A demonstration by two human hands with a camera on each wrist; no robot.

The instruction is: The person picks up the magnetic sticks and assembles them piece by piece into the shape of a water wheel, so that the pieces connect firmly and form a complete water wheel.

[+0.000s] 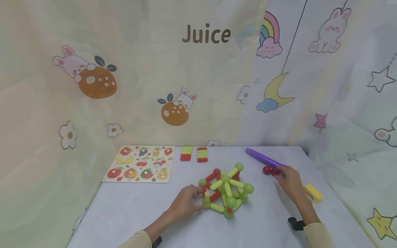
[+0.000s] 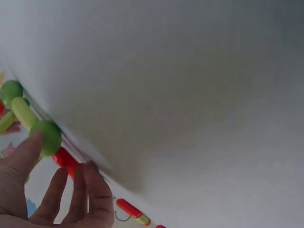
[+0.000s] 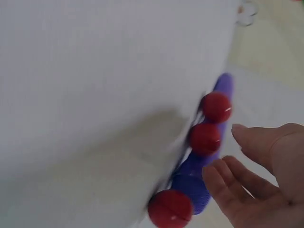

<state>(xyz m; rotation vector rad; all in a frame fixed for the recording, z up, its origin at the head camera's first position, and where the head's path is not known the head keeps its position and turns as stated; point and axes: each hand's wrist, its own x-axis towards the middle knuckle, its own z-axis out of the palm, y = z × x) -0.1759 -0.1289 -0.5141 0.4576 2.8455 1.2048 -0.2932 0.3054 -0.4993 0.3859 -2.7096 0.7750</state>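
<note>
A structure of green balls with yellow-green and red rods (image 1: 226,189) stands mid-table. My left hand (image 1: 193,200) reaches its left side with fingers fairly straight. In the left wrist view the thumb (image 2: 26,152) touches a green ball (image 2: 47,137) and the fingers sit by a red rod (image 2: 64,159). My right hand (image 1: 281,175) lies open beside loose red balls (image 1: 267,170) and a purple ribbed tube (image 1: 263,159). The right wrist view shows three red balls (image 3: 204,138) along the purple tube (image 3: 194,178), with my spread fingers (image 3: 223,178) just short of them.
A fruit puzzle board (image 1: 141,163) lies at the back left of the white table (image 1: 124,213). Two small stacks of rods (image 1: 186,154) (image 1: 202,154) sit behind the structure. A yellow block (image 1: 314,193) lies right of my right wrist. Printed curtains hang close behind.
</note>
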